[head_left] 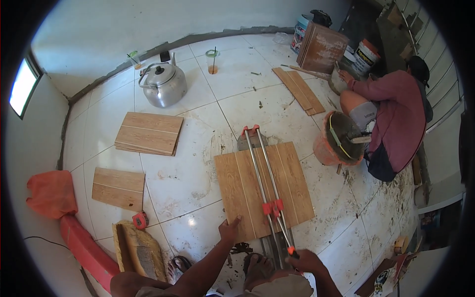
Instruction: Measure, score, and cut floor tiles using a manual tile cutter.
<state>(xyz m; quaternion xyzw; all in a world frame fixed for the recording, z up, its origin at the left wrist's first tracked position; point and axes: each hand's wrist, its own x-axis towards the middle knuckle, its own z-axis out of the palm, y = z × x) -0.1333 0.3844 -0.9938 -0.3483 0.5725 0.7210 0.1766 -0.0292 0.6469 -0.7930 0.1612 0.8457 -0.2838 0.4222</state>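
A large wood-look tile (232,183) with pale lines lies across a manual tile cutter (278,204) in front of me. The cutter's two metal rails run lengthwise over the tile, with a red carriage near the close end. My left hand (229,230) grips the tile's near left corner, thumb on top; its other fingers are partly hidden. On the right, my right hand (304,261) is closed round the cutter's orange and black handle (291,251), which slants down toward me from the carriage.
Left stand a stack of tiles (148,131), a single tile (118,188), a red tape measure (140,220) and a kettle (166,89). Cut strips (298,90) lie far right. Beside an orange bucket (324,148), a person in a maroon top (401,109) crouches, reaching toward another bucket.
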